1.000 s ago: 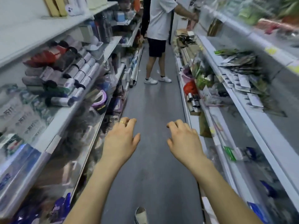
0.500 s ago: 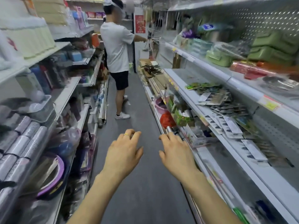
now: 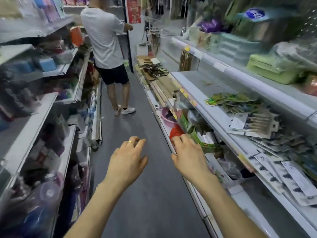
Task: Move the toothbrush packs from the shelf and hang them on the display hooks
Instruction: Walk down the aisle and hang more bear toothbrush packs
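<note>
Both hands have drifted right since half a second ago; right hand [image 3: 188, 157] now over the front edge of the right-hand shelving [image 3: 205, 219]. Count: two hands, one ring [image 3: 130, 142] on left hand [image 3: 127, 160], one person [image 3: 104, 38] down the aisle. Arms outstretched, palms down. Each grip loose, fingers half curled, holding nothing. Toothbrush packs [image 3: 253, 124] lie heaped on the middle shelf [image 3: 211, 85], too blurred to count, apart from both hands.

Grey floor [image 3: 140, 194], white shelf [image 3: 228, 134], gold ring [image 3: 130, 142]

Even, bright indoor light; heavy motion blur and wide-angle bending at edges.
</note>
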Available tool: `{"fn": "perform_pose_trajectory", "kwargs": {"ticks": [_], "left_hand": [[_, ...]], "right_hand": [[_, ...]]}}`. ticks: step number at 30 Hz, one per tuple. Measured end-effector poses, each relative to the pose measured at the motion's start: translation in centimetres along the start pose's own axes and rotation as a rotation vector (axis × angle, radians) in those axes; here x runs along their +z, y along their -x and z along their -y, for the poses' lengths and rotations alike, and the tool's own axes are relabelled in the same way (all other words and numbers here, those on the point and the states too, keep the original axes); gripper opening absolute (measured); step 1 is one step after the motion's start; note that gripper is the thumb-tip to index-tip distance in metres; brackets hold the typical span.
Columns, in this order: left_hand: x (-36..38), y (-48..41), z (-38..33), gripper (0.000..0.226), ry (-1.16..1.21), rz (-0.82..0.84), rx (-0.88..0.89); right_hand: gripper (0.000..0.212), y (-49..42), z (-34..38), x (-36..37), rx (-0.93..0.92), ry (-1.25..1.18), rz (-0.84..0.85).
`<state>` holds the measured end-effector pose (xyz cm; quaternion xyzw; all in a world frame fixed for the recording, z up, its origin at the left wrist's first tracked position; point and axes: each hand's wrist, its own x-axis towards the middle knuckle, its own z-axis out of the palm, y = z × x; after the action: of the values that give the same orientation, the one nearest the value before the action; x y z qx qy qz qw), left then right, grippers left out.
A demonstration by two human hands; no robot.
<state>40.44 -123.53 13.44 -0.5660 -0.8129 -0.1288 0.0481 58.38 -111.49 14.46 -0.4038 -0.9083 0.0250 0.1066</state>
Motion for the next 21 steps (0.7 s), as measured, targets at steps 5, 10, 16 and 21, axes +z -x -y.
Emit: {"fn": "perform_pose_trajectory", "kwargs": {"ticks": [5, 10, 16, 21], "left_hand": [[5.2, -12.5, 3.7, 0.052, 0.052, 0.032, 0.143], [7.4, -24.0, 6.0, 0.053, 0.119, 0.138, 0.294], [9.7, -37.4, 3.7, 0.052, 0.166, 0.163, 0.528], [13.5, -46.0, -0.6, 0.064, 0.19, 0.231, 0.676]], "right_hand": [[0.035, -10.3, -1.2, 4.2, 0.13, 0.004, 0.01], [0.039, -17.9, -2.8, 5.2, 0.35, -0.042, 0.017], [0.048, -23.3, -7.4, 5.9, 0.622, -0.117, -0.047], [0.047, -27.1, -13.2, 8.1, 0.786, -0.19, -0.096]]}}
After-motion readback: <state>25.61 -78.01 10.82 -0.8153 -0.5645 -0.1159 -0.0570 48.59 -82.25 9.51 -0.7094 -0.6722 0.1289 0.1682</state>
